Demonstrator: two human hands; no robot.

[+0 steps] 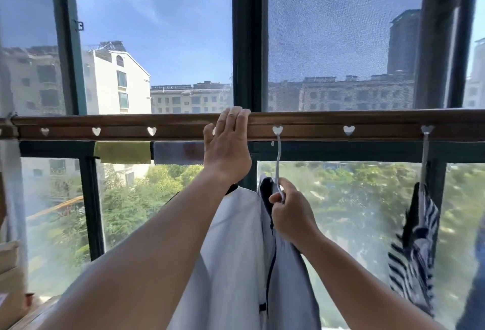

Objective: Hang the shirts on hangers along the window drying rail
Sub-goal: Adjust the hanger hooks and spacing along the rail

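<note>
Up at the rail, your left hand [227, 146] lies with its fingers straight and close together, hooked over the top edge of the long brown wooden drying rail [341, 122]; the thumb sits apart on the front face, and nothing is held in that grip. Your right hand [291, 215], lower and just right of centre, has its grip narrow, fingers and thumb pinching the stem of the thin white wire hanger [278, 161]. That hanger's hook sits in one of the heart-shaped holes [277, 129] cut along the rail's front, just right of your left hand. From the hanger falls the pale white shirt with dark collar and dark trim [236, 251], hanging between your two forearms and running out of view at the bottom.

Further right, well apart from your hands, a black-and-white striped shirt [413, 259] hangs from a second pale hanger [424, 151] hooked into another heart hole. More heart holes stand unused to the left along the rail.

Behind the rail, the dark green window frame [246, 41] divides mesh-screened panes, with pale apartment blocks [118, 80] and green treetops [354, 198] beyond. A yellow-green cloth patch [122, 152] and a grey one [178, 153] sit just under the rail at left. Brown cardboard boxes [10, 290] are stacked at the lower-left edge.
</note>
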